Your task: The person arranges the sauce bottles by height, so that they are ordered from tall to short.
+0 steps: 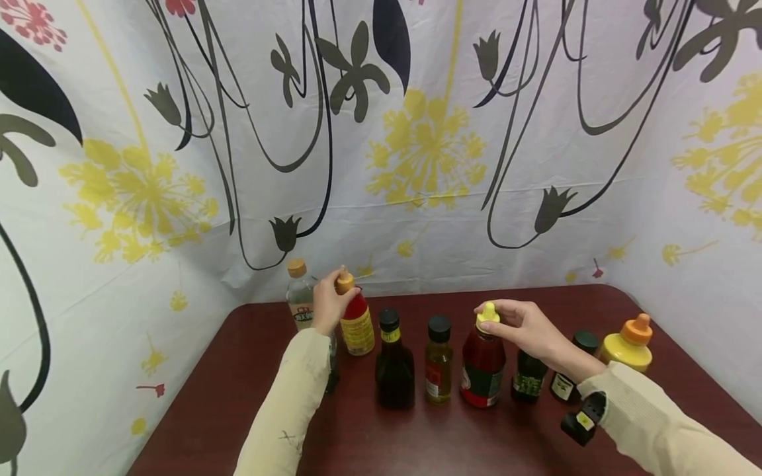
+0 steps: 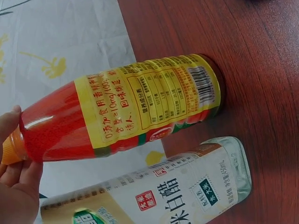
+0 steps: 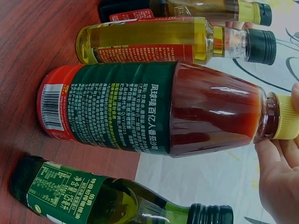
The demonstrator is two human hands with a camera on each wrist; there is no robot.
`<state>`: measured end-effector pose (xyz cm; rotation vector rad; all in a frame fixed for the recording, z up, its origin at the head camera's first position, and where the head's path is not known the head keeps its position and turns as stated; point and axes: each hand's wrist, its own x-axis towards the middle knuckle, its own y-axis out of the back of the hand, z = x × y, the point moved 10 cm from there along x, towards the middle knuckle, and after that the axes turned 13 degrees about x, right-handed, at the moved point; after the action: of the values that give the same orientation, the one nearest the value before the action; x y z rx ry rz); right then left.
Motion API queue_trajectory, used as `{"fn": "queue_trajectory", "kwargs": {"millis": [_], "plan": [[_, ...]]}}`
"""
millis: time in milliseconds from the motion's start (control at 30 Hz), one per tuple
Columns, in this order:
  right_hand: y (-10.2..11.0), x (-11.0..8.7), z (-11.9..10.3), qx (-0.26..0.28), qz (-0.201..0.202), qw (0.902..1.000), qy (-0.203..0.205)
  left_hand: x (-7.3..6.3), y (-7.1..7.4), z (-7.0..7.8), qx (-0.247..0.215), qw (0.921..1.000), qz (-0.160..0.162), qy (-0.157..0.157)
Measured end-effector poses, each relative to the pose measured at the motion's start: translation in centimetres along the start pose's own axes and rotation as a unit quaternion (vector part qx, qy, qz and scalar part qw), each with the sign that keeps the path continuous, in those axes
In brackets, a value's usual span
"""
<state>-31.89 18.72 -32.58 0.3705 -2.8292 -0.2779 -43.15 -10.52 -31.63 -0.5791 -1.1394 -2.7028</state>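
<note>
My left hand (image 1: 330,303) pinches the orange cap of a red sauce bottle with a yellow label (image 1: 358,334). Beside it, partly behind that hand and sleeve, stands a white vinegar bottle (image 2: 187,186) with an orange cap. The thumb and fingers of my right hand (image 1: 530,328) hold the yellow cap of a ketchup bottle (image 3: 215,112), which has a dark green label. In the head view both held bottles appear upright on the table. A small green olive oil bottle (image 3: 117,196) is next to the ketchup, below my right hand.
Between my hands stand a dark sauce bottle (image 1: 395,377) and a small oil bottle (image 1: 438,370) with a black cap. On the right are a dark-capped bottle (image 1: 562,389) and a yellow squeeze bottle (image 1: 625,352). The dark red table (image 1: 452,443) meets a patterned cloth (image 1: 381,251) behind.
</note>
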Motion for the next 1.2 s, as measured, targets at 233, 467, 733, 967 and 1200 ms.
{"fn": "queue_trajectory", "kwargs": {"millis": [233, 467, 733, 967, 1200], "plan": [[0.07, -0.06, 0.04, 0.003, 0.002, 1.0, 0.003, 0.19, -0.23, -0.03, 0.003, 0.9999, -0.008, -0.005], [0.18, -0.11, 0.19, 0.006, 0.004, 1.0, 0.002, 0.45, -0.63, 0.11, 0.005, 0.9991, -0.041, 0.001], [0.1, -0.1, 0.35, 0.01, 0.005, 0.9999, 0.002, 0.65, -0.94, 0.26, 0.033, 0.9966, -0.076, -0.003], [0.11, -0.14, 0.38, 0.006, 0.005, 1.0, 0.003, 0.54, -0.94, 0.28, 0.024, 0.995, -0.097, -0.008], [0.07, -0.16, 0.37, 0.013, 0.004, 0.9999, 0.002, -0.04, -0.37, 0.36, 0.036, 0.992, -0.118, -0.027]]}}
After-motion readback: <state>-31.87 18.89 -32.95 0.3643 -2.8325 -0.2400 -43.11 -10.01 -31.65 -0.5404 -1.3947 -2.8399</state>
